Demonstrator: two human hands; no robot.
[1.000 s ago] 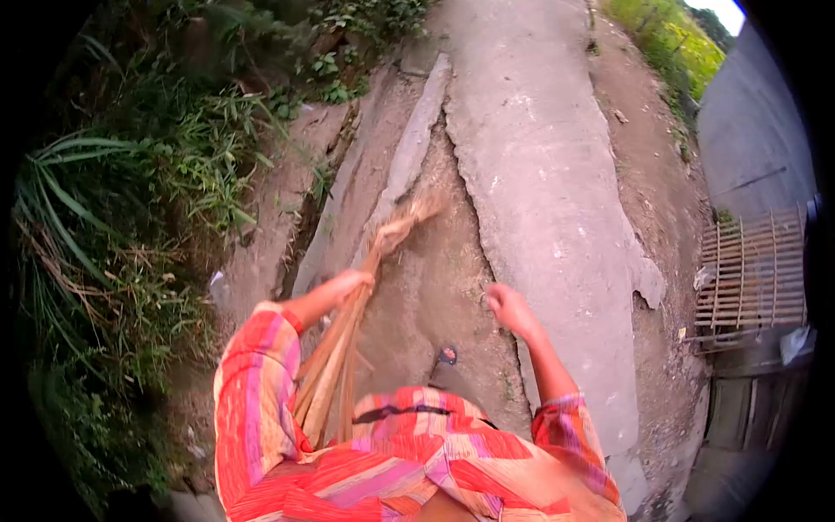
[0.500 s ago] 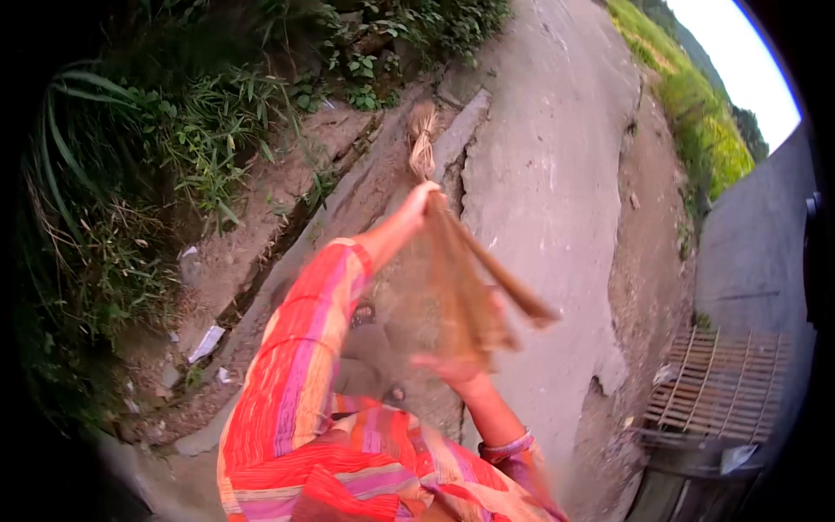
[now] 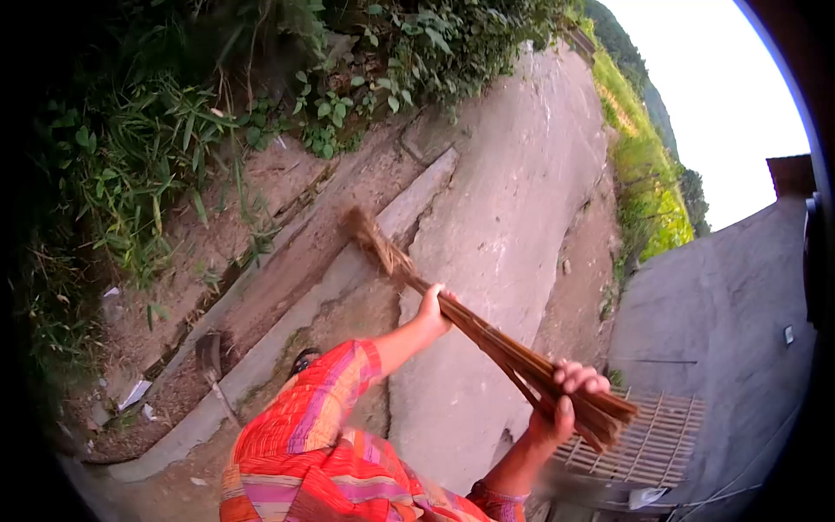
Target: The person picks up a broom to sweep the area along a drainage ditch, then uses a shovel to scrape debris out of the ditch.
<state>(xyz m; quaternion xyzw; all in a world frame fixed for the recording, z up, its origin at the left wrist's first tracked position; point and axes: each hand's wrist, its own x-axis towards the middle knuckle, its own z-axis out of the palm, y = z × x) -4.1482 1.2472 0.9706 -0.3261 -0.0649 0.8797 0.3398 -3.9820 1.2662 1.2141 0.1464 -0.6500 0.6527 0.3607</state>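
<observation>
Got a bundle of long brown stalks [image 3: 496, 341] in both hands, carried across in front of me on a diagonal. Left hand [image 3: 432, 313] is wrapped round it, near the neck where it narrows toward the frayed tip [image 3: 370, 239]. Right hand [image 3: 550, 426] is at the cut-end side: thumb on the near face, fingers curled over the far side, so also closed round the stalks. A few stalks splay loose on the lower edge between my hands. Tip points up-left, over the dirt channel and the narrow concrete curb [image 3: 417, 196]; middle of the bundle crosses over the wide concrete path [image 3: 522, 174]. Cut ends sit, in view, over the slatted rack [image 3: 644, 439] beside the grey wall [image 3: 722, 322]; can't tell the gap in depth. Dark footwear [image 3: 304, 359] shows just past my striped left sleeve [image 3: 317, 409]. Left of that, a dark flat-headed object [image 3: 209, 355] at the curb, type unclear. White scrap [image 3: 135, 394] lies lower left, green foliage [image 3: 174, 183] upper left, yellow-green field [image 3: 639, 157] upper right.
</observation>
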